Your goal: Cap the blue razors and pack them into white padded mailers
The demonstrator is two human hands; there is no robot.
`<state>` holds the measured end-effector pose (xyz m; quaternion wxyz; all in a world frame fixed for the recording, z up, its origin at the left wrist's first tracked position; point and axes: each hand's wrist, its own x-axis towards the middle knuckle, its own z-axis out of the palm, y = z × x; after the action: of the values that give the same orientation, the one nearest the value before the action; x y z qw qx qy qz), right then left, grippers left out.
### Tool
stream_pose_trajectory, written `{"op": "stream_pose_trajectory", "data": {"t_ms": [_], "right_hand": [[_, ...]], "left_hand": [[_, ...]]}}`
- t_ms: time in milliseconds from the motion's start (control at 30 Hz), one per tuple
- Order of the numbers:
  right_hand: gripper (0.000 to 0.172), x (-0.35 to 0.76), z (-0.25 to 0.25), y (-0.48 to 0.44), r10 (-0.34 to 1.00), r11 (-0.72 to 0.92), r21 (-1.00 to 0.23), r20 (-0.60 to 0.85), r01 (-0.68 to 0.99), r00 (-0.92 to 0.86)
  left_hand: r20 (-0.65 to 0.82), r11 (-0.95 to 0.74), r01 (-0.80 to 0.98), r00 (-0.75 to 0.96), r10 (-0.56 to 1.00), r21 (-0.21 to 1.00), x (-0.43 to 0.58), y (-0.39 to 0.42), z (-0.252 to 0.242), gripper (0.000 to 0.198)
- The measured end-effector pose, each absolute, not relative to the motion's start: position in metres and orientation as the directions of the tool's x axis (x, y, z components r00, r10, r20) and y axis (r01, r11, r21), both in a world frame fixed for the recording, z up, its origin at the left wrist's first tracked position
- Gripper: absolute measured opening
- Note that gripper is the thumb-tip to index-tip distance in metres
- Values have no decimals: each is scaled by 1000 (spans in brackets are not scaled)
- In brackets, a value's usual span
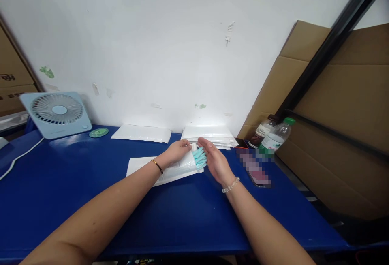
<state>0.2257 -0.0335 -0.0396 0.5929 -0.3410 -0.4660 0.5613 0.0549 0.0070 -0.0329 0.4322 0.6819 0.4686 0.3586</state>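
Note:
A white padded envelope (139, 165) lies on the blue table with its mouth to the right. Several light-blue sticks or packets (200, 158) poke out of that mouth; their exact kind I cannot make out. My left hand (176, 153) pinches the upper edge of the envelope near its mouth. Beside the ends of the blue pieces is my right hand (215, 160), its fingers stretched out flat and the palm turned toward them. Whether the right palm touches them is hard to tell. The far part of the blue pieces is hidden inside the envelope.
Behind my hands lie a stack of white envelopes (209, 131) and another white envelope (141, 133). A light-blue fan (59, 113) and a green disc (99, 132) stand left. At right are two bottles (275, 137), a blurred phone (257, 169) and cardboard (343, 127). The wall (170, 54) bounds the back.

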Motion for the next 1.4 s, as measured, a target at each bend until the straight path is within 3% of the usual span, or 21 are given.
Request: {"op": "stream_pose_trajectory", "data": {"t_ms": [100,233,433,600,867,1167,1300,1400], "right_hand": [[42,241,-36,-34,997,76,-961,82,-266,-11],[46,246,-35,-37,991,-33,-957,6,-288,-134],[29,238,-21,-39,975,151,-983,166,-101,-149],[27,245,18,-35,942,329,-938,334,-111,-28],[28,247,95,-46,818,574,-818,571,-40,74],[29,245,112,-55,725,671,-714,688,201,22],[29,239,115,-55,713,673,-668,700,317,-42],[29,229,121,-60,644,738,-568,755,365,-127]], "left_hand": [[78,-168,298,292,953,940,54,8,-32,29],[87,-135,197,234,968,971,55,10,-28,30],[118,-116,-22,163,980,993,55,4,-4,27],[220,-187,-161,218,951,969,55,-11,37,31],[499,-466,-259,78,863,846,56,-34,96,23],[479,-427,-421,20,878,800,57,-37,90,19],[455,-389,-373,105,884,842,58,-33,87,19],[456,-395,-346,113,883,851,60,-32,86,23]]}}
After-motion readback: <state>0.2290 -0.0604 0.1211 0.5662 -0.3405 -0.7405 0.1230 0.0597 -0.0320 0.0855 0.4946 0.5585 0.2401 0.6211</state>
